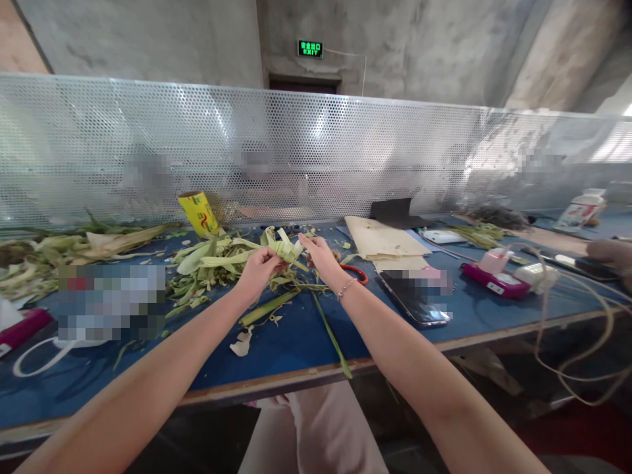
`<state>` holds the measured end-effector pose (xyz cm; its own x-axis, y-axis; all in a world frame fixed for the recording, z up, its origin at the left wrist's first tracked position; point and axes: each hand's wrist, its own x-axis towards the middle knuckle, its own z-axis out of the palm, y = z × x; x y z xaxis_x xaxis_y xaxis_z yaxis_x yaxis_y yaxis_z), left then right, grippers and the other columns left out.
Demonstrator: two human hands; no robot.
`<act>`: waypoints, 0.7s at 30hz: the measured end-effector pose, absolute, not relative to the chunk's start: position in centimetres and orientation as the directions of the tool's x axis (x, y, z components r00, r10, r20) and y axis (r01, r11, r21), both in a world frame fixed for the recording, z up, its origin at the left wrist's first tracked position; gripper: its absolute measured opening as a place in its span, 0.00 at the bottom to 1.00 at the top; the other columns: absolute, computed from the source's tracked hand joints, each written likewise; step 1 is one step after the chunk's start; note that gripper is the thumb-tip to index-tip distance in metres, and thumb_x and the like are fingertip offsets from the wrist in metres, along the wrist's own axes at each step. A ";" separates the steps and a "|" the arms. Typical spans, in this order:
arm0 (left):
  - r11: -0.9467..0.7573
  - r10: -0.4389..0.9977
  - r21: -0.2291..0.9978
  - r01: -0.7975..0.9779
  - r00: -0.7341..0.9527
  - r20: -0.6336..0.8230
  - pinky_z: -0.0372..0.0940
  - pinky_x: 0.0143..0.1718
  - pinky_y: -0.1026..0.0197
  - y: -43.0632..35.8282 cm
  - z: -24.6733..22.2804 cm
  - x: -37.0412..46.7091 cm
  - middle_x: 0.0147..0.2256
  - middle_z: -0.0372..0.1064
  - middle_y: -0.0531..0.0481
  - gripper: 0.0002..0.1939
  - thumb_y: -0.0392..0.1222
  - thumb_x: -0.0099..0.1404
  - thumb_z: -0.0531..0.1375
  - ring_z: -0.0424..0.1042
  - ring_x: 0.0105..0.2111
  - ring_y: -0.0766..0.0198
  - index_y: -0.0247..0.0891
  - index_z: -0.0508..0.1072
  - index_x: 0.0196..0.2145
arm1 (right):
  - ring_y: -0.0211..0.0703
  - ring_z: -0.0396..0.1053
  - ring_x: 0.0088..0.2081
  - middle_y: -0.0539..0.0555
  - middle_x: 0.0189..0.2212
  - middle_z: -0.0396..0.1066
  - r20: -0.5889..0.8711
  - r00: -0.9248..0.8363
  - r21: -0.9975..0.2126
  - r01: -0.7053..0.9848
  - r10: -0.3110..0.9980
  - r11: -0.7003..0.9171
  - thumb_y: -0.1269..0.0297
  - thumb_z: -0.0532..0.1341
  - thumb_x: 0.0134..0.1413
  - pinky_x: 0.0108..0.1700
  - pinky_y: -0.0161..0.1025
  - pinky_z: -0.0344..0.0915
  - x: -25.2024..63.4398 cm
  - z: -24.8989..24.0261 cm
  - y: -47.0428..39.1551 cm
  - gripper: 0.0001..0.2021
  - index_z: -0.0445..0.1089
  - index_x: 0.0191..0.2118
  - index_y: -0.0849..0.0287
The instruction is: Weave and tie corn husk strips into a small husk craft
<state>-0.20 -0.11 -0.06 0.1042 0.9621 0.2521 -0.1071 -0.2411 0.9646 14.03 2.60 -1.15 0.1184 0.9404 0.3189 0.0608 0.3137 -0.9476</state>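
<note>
Pale green husk strips (285, 245) are pinched between my two hands above the middle of the blue table. My left hand (261, 266) has its fingers closed on the strips from the left. On the right, my right hand (318, 255) grips their other side with thumb and fingertips. A loose pile of green leaves and husks (207, 263) lies just left of my hands. Below them rest a thick green stalk (269, 307) and a long thin stem (333, 339) reaching the table's front edge. Orange-handled scissors (358, 271) lie partly hidden beside my right wrist.
A yellow box (198, 213) stands behind the pile. Rightward are brown paper sheets (385, 238), a dark phone (412, 299), a magenta power strip (496, 282) with cables and a white bottle (582, 209). A perforated metal screen (296, 151) borders the blue table (227, 368). Another person's hand (607, 252) is far right.
</note>
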 end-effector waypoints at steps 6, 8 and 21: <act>-0.331 0.936 0.943 0.037 0.141 0.323 0.64 0.36 0.60 -0.1 -0.2 -0.4 0.19 0.61 0.57 0.07 0.37 0.46 0.59 0.65 0.23 0.70 0.35 0.61 0.20 | 0.32 0.60 0.19 0.48 0.18 0.63 0.155 -0.128 -0.953 -0.281 0.980 0.114 0.51 0.60 0.40 0.23 0.32 0.59 12.9 -0.2 0.9 0.15 0.62 0.23 0.60; -0.338 0.934 0.939 0.070 0.152 0.324 0.64 0.36 0.60 -0.3 -0.1 -0.4 0.18 0.60 0.58 0.07 0.36 0.47 0.58 0.65 0.23 0.70 0.35 0.60 0.20 | 0.30 0.57 0.17 0.45 0.17 0.60 0.217 -0.089 -0.938 -0.293 0.972 0.183 0.52 0.60 0.40 0.21 0.31 0.56 12.9 -0.3 1.0 0.14 0.61 0.23 0.59; -0.307 0.935 0.949 0.078 0.212 0.285 0.64 0.25 0.62 -0.4 -0.2 -0.1 0.17 0.64 0.57 0.11 0.43 0.51 0.58 0.65 0.18 0.69 0.37 0.58 0.23 | 0.34 0.52 0.22 0.45 0.18 0.52 0.634 0.167 -0.748 0.379 0.755 0.545 0.58 0.46 0.54 0.26 0.33 0.50 14.0 -0.9 1.6 0.12 0.50 0.23 0.56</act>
<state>-0.14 -0.44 -0.17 0.2121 0.9348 0.2848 0.0778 -0.3067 0.9486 13.99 1.57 -0.87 0.1668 0.7549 0.6343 0.3792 0.5448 -0.7479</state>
